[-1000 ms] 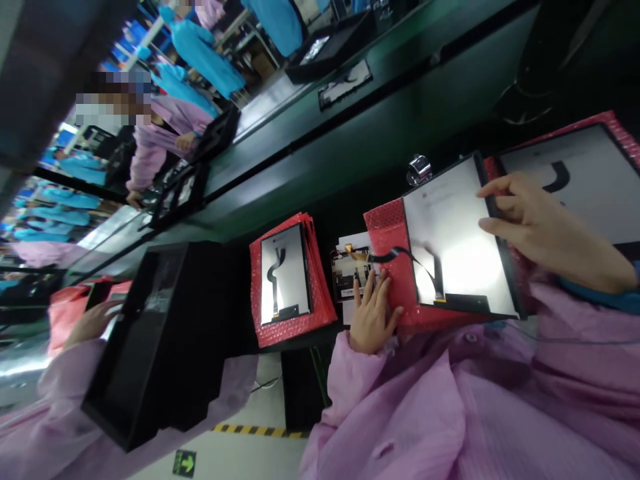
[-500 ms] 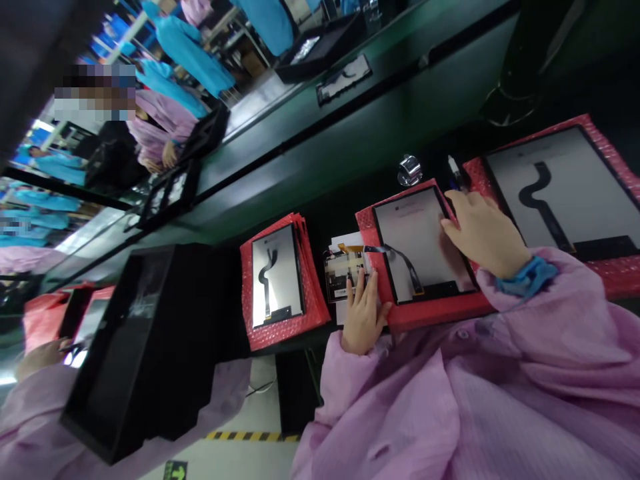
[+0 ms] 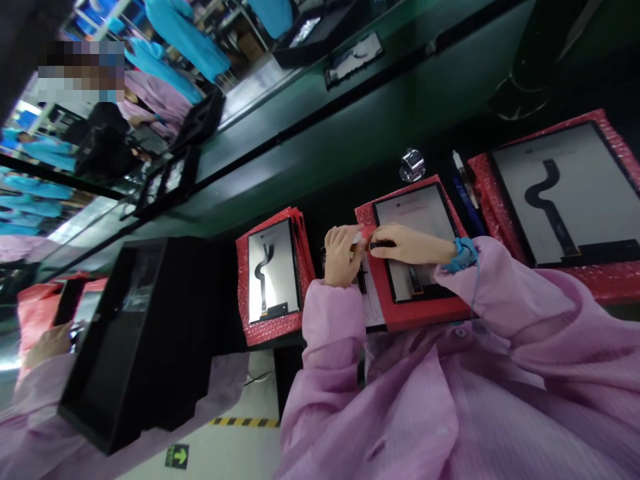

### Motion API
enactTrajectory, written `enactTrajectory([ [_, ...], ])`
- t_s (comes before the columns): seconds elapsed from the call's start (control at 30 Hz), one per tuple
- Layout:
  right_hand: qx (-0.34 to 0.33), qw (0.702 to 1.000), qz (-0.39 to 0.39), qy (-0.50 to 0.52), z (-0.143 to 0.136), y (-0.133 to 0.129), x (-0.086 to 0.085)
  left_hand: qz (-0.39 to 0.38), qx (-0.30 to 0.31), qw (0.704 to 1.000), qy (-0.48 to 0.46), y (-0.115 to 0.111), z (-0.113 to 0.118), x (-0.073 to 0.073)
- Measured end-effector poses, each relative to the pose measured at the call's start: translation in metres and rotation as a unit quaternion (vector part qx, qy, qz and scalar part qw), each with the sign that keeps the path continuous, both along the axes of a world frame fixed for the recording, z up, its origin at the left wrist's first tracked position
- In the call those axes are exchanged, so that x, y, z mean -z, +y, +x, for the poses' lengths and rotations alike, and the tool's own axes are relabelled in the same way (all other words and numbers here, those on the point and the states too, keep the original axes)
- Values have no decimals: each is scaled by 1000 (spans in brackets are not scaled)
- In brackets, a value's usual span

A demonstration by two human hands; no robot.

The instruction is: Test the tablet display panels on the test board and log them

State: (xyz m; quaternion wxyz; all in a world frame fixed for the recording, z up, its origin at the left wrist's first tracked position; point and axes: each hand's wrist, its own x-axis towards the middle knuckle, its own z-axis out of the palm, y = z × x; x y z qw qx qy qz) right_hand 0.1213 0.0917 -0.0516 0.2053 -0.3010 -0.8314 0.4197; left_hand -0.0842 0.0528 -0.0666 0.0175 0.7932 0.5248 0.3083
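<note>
My left hand is closed over the small circuit board beside the middle display panel, covering most of it. What its fingertips pinch is too small to name; a small whitish bit shows there. My right hand reaches across the middle display panel, its fingers closed on the dark flex cable of that panel near the left fingertips. The panel lies back side up on a red bubble-wrap sleeve. A printed white sheet sticks out below my left hand.
A display panel lies on stacked red sleeves at left, and a larger panel at right. Behind stand a clear tape roll and pens. A black box is at far left, near a co-worker's hand.
My right hand has moved left from the pens to the cable. My left hand has risen slightly from the board's lower edge and closed its fingers near the cable end.
</note>
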Motion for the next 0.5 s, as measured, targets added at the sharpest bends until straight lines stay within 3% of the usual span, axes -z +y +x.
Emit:
enactTrajectory([
  [0.17,3,1000,12,6,1,-4,5,-76,81,993,29,-3,-3,6],
  [0.33,32,999,0,6,-3,-6,7,-59,100,993,8,-3,0,5],
  [0.5,39,999,17,26,-4,-5,11,-82,81,993,22,-4,2,7],
])
